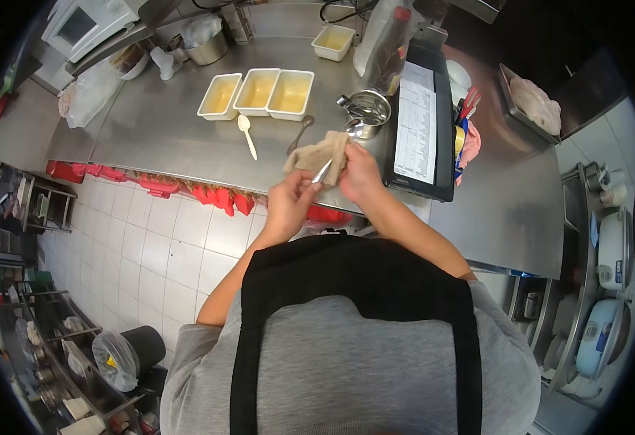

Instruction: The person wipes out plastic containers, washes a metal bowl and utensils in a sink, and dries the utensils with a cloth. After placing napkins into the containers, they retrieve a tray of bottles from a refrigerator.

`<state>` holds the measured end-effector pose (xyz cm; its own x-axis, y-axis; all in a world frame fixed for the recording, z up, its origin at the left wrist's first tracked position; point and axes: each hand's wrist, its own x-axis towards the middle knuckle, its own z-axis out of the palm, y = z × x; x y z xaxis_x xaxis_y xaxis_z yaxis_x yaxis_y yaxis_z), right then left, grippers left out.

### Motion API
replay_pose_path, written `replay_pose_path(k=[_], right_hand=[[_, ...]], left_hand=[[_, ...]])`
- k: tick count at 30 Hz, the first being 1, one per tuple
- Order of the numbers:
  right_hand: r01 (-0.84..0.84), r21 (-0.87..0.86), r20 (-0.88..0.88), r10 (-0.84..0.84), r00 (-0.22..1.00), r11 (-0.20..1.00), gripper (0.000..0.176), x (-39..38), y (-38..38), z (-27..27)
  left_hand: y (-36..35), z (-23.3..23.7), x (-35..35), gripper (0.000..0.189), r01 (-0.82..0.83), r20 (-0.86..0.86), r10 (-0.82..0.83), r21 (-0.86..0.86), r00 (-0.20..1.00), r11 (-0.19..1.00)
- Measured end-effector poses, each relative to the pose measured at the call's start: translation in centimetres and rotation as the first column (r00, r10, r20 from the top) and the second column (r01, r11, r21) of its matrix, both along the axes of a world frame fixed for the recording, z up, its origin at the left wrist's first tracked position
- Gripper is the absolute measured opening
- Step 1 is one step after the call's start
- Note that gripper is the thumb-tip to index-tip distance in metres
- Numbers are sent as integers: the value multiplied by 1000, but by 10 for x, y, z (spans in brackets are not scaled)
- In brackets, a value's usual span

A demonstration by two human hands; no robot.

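My left hand (291, 205) pinches the end of a shiny metal utensil (322, 172), which looks like a spoon handle. A beige cloth (316, 155) is bunched around the utensil, and my right hand (361, 174) grips the cloth from the right. How far the utensil runs inside the cloth is hidden. Just beyond the cloth stands a metal cup (367, 109) with several spoons in it. On the counter left of the cloth lie a dark metal spoon (301, 134) and a cream plastic spoon (247, 136).
Three white tubs with yellowish contents (256, 91) stand in a row on the steel counter (158, 130); another tub (333, 43) is farther back. A black clipboard with a printed sheet (415, 130) lies at right. Farther right is a tray (509, 94) with a bagged item.
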<state>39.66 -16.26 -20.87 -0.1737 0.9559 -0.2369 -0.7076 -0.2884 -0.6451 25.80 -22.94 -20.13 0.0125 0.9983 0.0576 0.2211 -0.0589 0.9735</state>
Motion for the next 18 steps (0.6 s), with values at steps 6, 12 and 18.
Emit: replay_pose_path(k=[6, 12, 18], right_hand=[[-43, -155, -115, 25, 993, 987, 28, 5, -9, -5], [-109, -270, -173, 64, 983, 957, 30, 18, -16, -13], [-78, -280, -110, 49, 993, 957, 29, 28, -15, -10]], left_hand=[[19, -2, -4, 14, 94, -372, 149, 562, 916, 822], [36, 12, -7, 18, 367, -537, 25, 609, 843, 703], [48, -5, -5, 27, 293, -369, -86, 555, 925, 779]])
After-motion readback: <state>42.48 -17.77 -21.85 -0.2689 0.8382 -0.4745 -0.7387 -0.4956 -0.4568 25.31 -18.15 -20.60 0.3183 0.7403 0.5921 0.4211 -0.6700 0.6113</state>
